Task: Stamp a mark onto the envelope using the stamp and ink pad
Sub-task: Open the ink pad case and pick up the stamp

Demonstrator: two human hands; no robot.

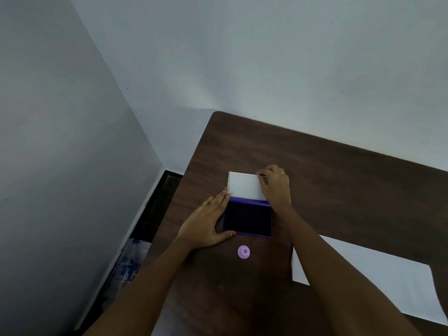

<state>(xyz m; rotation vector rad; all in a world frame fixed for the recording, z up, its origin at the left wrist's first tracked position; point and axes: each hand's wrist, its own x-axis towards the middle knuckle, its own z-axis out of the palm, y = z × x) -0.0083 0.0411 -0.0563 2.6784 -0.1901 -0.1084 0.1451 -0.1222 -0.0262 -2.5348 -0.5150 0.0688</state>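
Observation:
The purple ink pad (247, 218) lies open on the dark wooden table (339, 185), its dark inked face up and its white lid (243, 185) folded back on the far side. My left hand (208, 224) lies flat against the pad's left edge, thumb at its near corner. My right hand (275, 185) grips the lid's far right corner. A small round pink stamp (243, 251) stands just in front of the pad, untouched. The white envelope (378, 275) lies flat at the right, partly under my right forearm.
The table's left edge runs close to a grey wall corner. On the floor to the left of the table sits a plastic-wrapped package (128, 265). Bare wood stretches behind and right of the pad.

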